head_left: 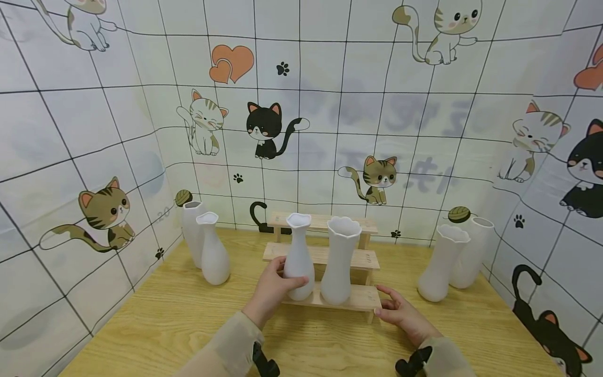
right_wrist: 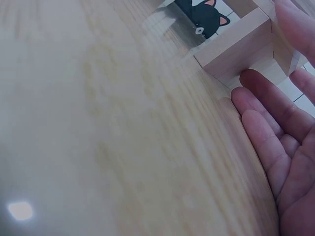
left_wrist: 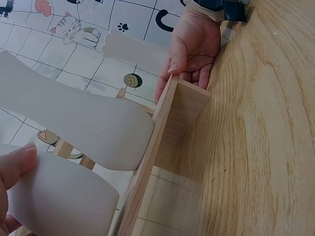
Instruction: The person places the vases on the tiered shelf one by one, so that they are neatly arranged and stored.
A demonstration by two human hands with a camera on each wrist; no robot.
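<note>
In the head view, a three-step wooden stand (head_left: pixel 365 297) carries two white vases on its lowest step. My left hand (head_left: pixel 270 289) grips the narrower left vase (head_left: pixel 299 262) round its lower body, thumb in front. Close beside it, the scalloped wide-mouthed vase (head_left: pixel 338 262) stands upright, untouched. At the step's right end, my right hand (head_left: pixel 405 315) holds the board's corner between thumb and fingers. The left wrist view shows the left thumb on the held vase (left_wrist: pixel 64 196). Slightly bent fingers of the right hand (right_wrist: pixel 280 132) lie beside the stand's leg (right_wrist: pixel 236 46).
Two white vases (head_left: pixel 215 256) stand on the table at the left, one partly behind the other. Another pair (head_left: pixel 435 272) stands at the right, also overlapping. A white cat-patterned sheet (head_left: pixel 320 131) encloses the wooden table (head_left: pixel 179 309) at the back and both sides.
</note>
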